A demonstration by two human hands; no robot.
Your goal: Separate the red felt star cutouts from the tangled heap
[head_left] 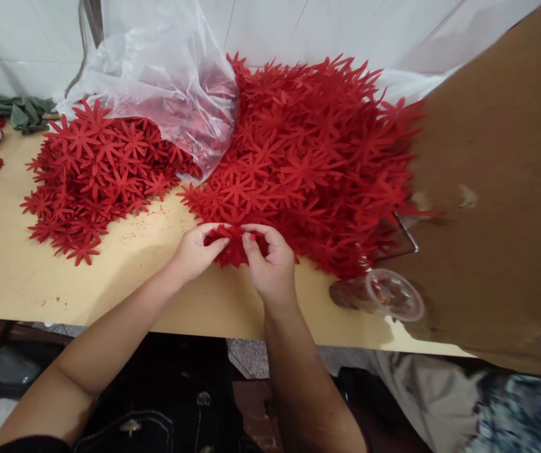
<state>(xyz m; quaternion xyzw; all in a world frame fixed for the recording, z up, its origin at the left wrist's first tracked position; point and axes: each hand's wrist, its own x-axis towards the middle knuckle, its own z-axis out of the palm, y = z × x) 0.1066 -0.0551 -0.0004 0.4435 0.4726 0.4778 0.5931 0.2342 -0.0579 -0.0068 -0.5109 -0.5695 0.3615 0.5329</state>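
Between my two hands is a red flower-shaped cutout [233,250], its petals partly hidden by the fingers. My left hand [200,250] pinches its left side with thumb and forefinger. On the other side my right hand [273,259] grips it the same way, thumb on the near face. Just behind the hands rises a large heap of red flower cutouts [299,157] with long thin petals. Farther left lies a second heap of smaller red flower cutouts [105,163], spilling from a clear plastic bag [190,94].
A clear plastic cup [379,294] stands right of my hands, beside a brown board [497,189]. Dark green cloth [27,113] lies at the far left of the yellowish table [133,277]. Red crumbs dot the surface. A person's patterned clothing shows at lower right.
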